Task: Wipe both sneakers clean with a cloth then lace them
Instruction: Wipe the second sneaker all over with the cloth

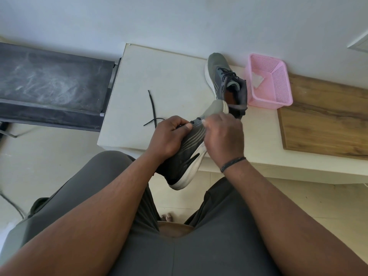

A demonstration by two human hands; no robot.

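A grey sneaker [189, 156] with a white sole is held tilted over the table's front edge, heel toward me. My left hand [169, 136] grips its upper near the eyelets. My right hand [223, 136] pinches at the eyelet area from the other side; what its fingertips hold is hidden. A black lace [152, 105] trails from under my left hand across the white table [159, 80]. The second grey sneaker [225, 78] stands laced at the back of the table. A white cloth [256, 79] lies in the pink basket [268, 100].
A wooden board [322, 120] covers the right part of the table. A dark grey cot or bench [51, 84] stands to the left. The wall runs close behind the table. My knees sit just below the table edge.
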